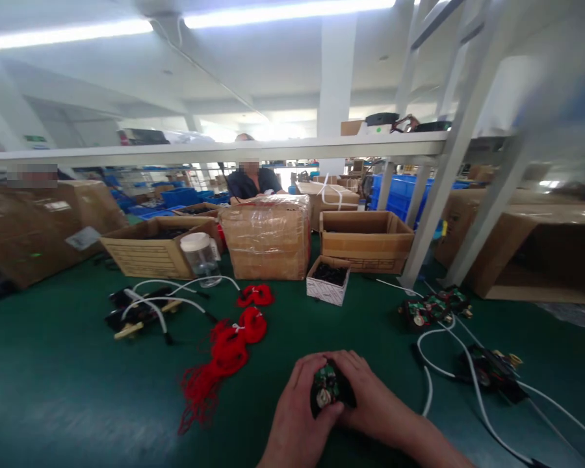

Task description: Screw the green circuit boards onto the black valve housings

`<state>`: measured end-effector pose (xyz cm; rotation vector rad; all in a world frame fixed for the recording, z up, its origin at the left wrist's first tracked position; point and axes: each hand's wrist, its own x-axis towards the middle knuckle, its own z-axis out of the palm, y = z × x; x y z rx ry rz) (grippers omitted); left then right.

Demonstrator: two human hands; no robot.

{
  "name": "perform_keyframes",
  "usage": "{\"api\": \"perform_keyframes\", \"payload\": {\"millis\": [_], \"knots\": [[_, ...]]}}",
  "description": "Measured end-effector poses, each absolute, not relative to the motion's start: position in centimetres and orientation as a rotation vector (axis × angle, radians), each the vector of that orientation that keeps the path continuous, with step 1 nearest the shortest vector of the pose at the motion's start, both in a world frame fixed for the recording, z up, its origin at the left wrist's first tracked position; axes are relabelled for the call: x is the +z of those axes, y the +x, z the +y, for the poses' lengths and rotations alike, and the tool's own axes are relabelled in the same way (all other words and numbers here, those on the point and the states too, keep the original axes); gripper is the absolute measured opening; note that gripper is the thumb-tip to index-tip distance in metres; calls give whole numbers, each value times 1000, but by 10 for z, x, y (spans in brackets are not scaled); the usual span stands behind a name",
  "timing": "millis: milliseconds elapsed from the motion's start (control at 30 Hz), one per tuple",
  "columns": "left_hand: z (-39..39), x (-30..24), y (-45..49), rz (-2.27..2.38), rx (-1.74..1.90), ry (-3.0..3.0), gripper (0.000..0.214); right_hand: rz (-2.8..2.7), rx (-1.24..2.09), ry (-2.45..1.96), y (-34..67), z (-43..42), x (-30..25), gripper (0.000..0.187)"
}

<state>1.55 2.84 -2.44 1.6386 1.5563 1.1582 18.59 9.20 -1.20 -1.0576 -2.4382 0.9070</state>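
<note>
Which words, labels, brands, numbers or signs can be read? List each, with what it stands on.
None is readable.
White label, big left carton: blurred.
Open carton beside lidded jar: print too small.
Open carton behind small box: print too small.
Small box: marks too small.
Green sign: too small.

Smooth tabletop (102, 403), glossy-taped cardboard box (267, 247), clear plastic jar (202, 261)
</note>
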Motion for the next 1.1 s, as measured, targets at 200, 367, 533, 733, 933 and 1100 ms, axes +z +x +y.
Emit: {"api": "perform_keyframes", "payload": {"millis": [200, 367, 533, 733, 933, 1100], "knots": [[16, -30, 28, 1507, 1224, 1647, 65, -2451, 739, -1161, 191, 81, -43, 71], [11, -33, 25, 1586, 1136, 1802, 75, -2485, 720, -1182, 195, 81, -61, 75], [-17, -36, -23, 2032, 1341, 1763, 44, -2483, 758, -1219, 208, 77, -65, 77], [-49, -35, -135, 2717, 1076, 1262, 28, -2423, 833, -1186, 224, 77, -68, 68], [-33, -15, -183, 2741, 710, 1384, 28, -2304, 857, -1204, 234, 90, -80, 60], [-17, 0, -191, 2706, 505, 1505, 27, -2223, 850, -1222, 237, 92, -81, 57]]}}
